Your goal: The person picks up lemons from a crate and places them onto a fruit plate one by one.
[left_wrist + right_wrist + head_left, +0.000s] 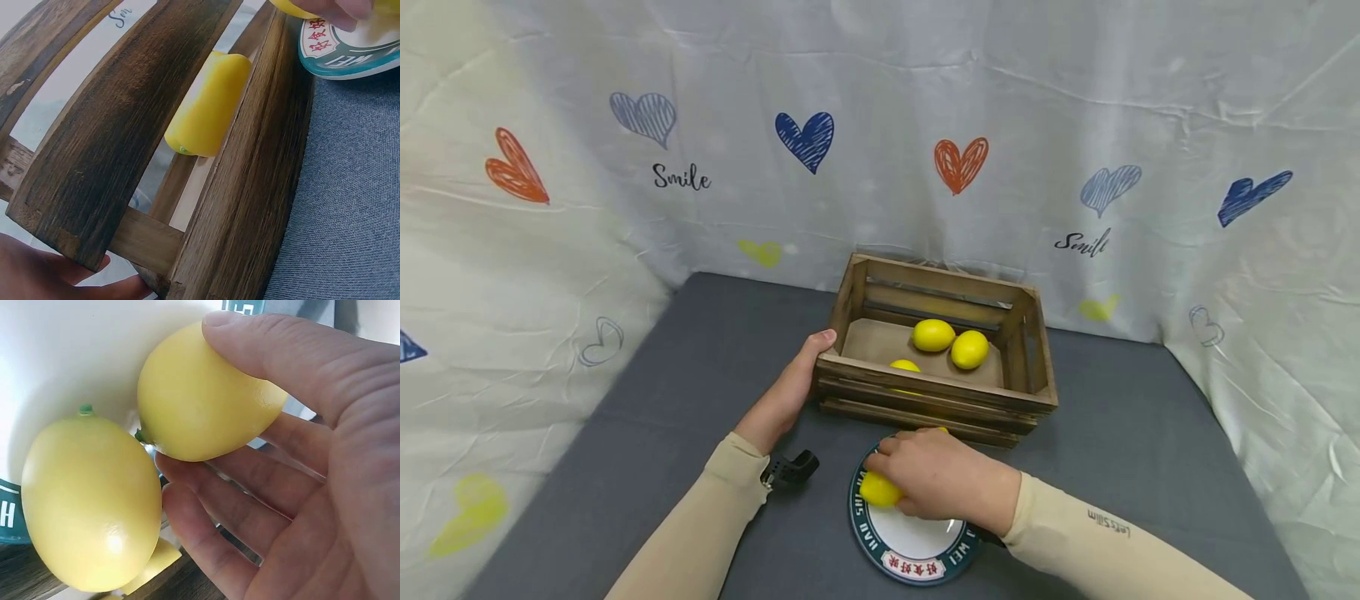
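Observation:
A slatted wooden crate has three yellow lemons inside, one next to another, and a third partly hidden by the front wall. My left hand grips the crate's left front corner, thumb at the rim; its fingers show by the slat ends in the left wrist view. Over a white plate with a dark green rim, my right hand holds a lemon between thumb and fingers. Another lemon lies beside it on the plate, mostly hidden by the hand in the head view.
The plate sits just in front of the crate on a dark grey table. A white curtain printed with hearts hangs behind and on both sides. A black strap is at my left wrist.

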Available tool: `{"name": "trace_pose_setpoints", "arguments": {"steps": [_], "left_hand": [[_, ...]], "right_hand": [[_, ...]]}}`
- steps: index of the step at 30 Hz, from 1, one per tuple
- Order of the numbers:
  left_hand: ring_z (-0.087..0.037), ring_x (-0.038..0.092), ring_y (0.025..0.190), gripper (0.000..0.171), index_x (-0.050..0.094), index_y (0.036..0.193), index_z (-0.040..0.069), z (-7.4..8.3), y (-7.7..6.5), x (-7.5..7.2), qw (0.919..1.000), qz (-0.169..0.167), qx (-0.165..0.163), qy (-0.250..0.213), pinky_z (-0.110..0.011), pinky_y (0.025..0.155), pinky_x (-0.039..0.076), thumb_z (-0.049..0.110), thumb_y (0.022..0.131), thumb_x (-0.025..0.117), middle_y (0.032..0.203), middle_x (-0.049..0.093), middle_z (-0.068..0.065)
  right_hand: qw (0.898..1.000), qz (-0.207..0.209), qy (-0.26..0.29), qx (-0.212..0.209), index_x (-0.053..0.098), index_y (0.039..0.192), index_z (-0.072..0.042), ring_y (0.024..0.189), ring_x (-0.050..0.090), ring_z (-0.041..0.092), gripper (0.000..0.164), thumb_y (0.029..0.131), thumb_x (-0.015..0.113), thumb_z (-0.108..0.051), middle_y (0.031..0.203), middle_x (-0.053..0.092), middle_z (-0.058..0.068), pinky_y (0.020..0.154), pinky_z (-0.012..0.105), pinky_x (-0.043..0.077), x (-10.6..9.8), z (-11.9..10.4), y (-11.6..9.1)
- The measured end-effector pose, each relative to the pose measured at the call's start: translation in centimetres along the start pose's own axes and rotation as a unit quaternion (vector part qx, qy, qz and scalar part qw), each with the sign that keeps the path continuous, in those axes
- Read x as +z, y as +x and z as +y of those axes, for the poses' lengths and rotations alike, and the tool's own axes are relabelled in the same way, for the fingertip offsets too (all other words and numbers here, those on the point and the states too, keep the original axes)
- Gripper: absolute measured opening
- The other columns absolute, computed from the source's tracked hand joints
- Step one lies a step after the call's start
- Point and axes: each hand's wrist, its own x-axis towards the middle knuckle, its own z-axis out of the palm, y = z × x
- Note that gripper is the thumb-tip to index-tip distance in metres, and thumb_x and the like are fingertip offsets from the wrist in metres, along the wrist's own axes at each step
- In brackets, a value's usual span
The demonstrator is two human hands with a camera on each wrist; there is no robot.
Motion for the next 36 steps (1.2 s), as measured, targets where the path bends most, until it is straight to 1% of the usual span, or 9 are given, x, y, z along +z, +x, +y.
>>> {"name": "trace_pose_setpoints", "arguments": {"steps": [5,9,14,19,21,25,28,32,36], "left_hand": [[-0.037,0.024,0.156,0.089,0.009,0.175,0.019,-0.2,0.1,0.0,1.0000,-0.002,0.004,-0.005,-0.062,0.132,0.013,0.066,0.103,0.033,0.175,0.016,-0.016],[-0.038,0.029,0.152,0.090,0.009,0.175,0.020,-0.3,0.0,0.0,1.0000,-0.004,0.000,-0.005,-0.061,0.131,0.016,0.068,0.103,0.033,0.172,0.020,-0.018],[-0.038,0.033,0.148,0.089,0.011,0.174,0.020,-0.3,-0.2,0.1,1.0000,-0.004,-0.006,-0.002,-0.061,0.129,0.019,0.069,0.103,0.032,0.169,0.025,-0.019],[-0.038,0.032,0.149,0.090,0.012,0.175,0.020,-0.3,-0.2,0.1,1.0000,-0.001,-0.004,-0.003,-0.061,0.129,0.018,0.068,0.102,0.033,0.169,0.024,-0.019],[-0.038,0.031,0.150,0.090,0.011,0.175,0.020,-0.3,-0.3,0.0,1.0000,0.002,-0.003,-0.004,-0.062,0.129,0.017,0.068,0.102,0.034,0.170,0.023,-0.019],[-0.038,0.030,0.151,0.090,0.010,0.174,0.019,-0.4,-0.5,-0.2,1.0000,0.004,-0.002,-0.006,-0.063,0.130,0.016,0.066,0.102,0.035,0.170,0.022,-0.019],[-0.038,0.032,0.150,0.089,0.012,0.174,0.018,-0.5,-0.7,-0.3,0.9999,0.004,-0.007,-0.005,-0.063,0.129,0.017,0.066,0.102,0.035,0.168,0.026,-0.020],[-0.038,0.033,0.149,0.088,0.014,0.173,0.019,-0.5,-0.7,-0.1,0.9999,0.004,-0.008,-0.007,-0.062,0.129,0.017,0.067,0.103,0.034,0.167,0.027,-0.019],[-0.037,0.028,0.153,0.089,0.014,0.175,0.019,-0.4,-0.6,0.2,1.0000,0.005,0.002,-0.006,-0.063,0.130,0.013,0.067,0.103,0.034,0.173,0.021,-0.018]], "right_hand": [[1.000,-0.003,0.003,0.003,0.073,0.133,-0.023,0.095,0.068,0.009,0.048,0.089,0.089,-0.031,0.114,0.075,-0.006,0.085,0.028,0.060,0.1,0.2,-0.1],[1.000,-0.007,0.018,0.008,0.072,0.137,-0.021,0.099,0.068,0.010,0.051,0.090,0.089,-0.034,0.118,0.075,-0.005,0.089,0.030,0.060,-1.0,0.4,-0.5],[0.999,0.007,0.046,0.010,0.070,0.142,-0.018,0.109,0.070,0.011,0.056,0.092,0.087,-0.036,0.129,0.074,-0.002,0.096,0.033,0.061,-4.0,0.9,-1.7],[0.997,0.028,0.070,0.026,0.068,0.146,-0.019,0.117,0.071,0.015,0.055,0.097,0.083,-0.038,0.138,0.072,-0.002,0.099,0.038,0.061,-7.6,1.7,-2.7],[0.996,0.037,0.069,0.035,0.067,0.147,-0.019,0.122,0.070,0.017,0.055,0.098,0.082,-0.039,0.141,0.072,-0.002,0.100,0.040,0.061,-8.9,2.3,-2.9],[0.995,0.051,0.067,0.052,0.067,0.148,-0.018,0.125,0.071,0.021,0.056,0.097,0.082,-0.037,0.142,0.072,0.000,0.103,0.043,0.060,-11.4,4.0,-2.7],[0.993,0.054,0.076,0.075,0.068,0.146,-0.019,0.117,0.072,0.018,0.053,0.098,0.081,-0.036,0.139,0.073,-0.001,0.103,0.043,0.060,-12.4,5.7,-2.1],[0.989,0.049,0.091,0.101,0.071,0.142,-0.018,0.109,0.069,0.018,0.047,0.098,0.080,-0.031,0.135,0.074,0.001,0.100,0.043,0.060,-12.5,8.6,-1.0],[0.987,0.028,0.093,0.126,0.072,0.137,-0.014,0.102,0.069,0.021,0.043,0.097,0.081,-0.028,0.125,0.076,0.003,0.097,0.044,0.059,-11.7,11.5,0.2]]}}
